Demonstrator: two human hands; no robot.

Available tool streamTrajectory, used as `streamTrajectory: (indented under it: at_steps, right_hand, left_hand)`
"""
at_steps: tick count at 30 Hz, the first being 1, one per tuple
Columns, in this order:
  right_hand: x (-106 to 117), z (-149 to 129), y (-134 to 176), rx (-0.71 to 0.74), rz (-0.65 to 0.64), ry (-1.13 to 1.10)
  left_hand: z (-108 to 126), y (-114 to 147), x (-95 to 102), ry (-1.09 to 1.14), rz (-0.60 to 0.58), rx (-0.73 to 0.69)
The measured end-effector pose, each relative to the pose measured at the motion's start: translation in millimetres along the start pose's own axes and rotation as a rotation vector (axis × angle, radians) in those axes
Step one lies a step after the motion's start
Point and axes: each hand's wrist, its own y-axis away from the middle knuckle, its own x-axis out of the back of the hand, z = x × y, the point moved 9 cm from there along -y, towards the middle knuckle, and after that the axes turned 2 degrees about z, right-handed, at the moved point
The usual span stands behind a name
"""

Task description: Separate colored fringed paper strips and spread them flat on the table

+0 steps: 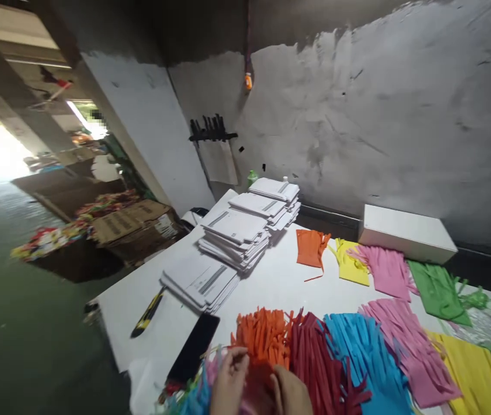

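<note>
At the bottom centre, my left hand (230, 380) and my right hand (291, 392) face each other, fingers curled in a pinch on a dark red piece (259, 377), slightly blurred. It looks like tissue or thin cloth. Just beyond my hands lies an orange fringed bundle (265, 334). A dark red fringed bundle (314, 351) fans out beside my right hand, followed by blue (362, 357) and pink (413, 357) ones. Mixed coloured strips (199, 395), partly hidden, lie by my left hand, near a black phone (193, 349).
Stacked printed white cartons, flat (232, 230), stand on the white table (141, 282). A yellow-black box cutter (147, 314) lies near the left edge. Smaller coloured pieces (312, 248) and a white box (407, 230) sit along the wall. Cardboard boxes (132, 225) stand left on the floor.
</note>
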Motion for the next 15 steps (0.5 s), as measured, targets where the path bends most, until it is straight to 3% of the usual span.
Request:
streamTrajectory:
  at_steps: [2, 3, 6, 9, 11, 13, 15]
  right_hand:
    - [2, -9, 0, 0.069, -0.020, -0.015]
    - [8, -15, -2, 0.112, -0.030, -0.017]
    - [43, -46, -16, 0.273, -0.061, 0.048]
    - [91, -92, -36, 0.484, -0.134, 0.078]
    - [130, -115, -45, 0.553, -0.037, 0.077]
    - [165, -127, -44, 0.535, 0.150, 0.072]
    - [180, -129, -32, 0.471, 0.245, 0.049]
  left_hand:
    - [-17, 25, 12.2, -0.014, -0.006, -0.063]
    - [-14, 35, 14.9, -0.045, -0.016, -0.131]
    - [27, 57, 11.4, -0.220, -0.128, -0.366]
    - [79, 75, -8.3, -0.279, -0.452, -0.466]
    - [106, 81, -9.0, -0.166, -0.506, -0.402]
    - [119, 83, -3.4, 0.020, -0.423, -0.270]
    - [117, 92, -3.7, 0.216, -0.356, -0.139]
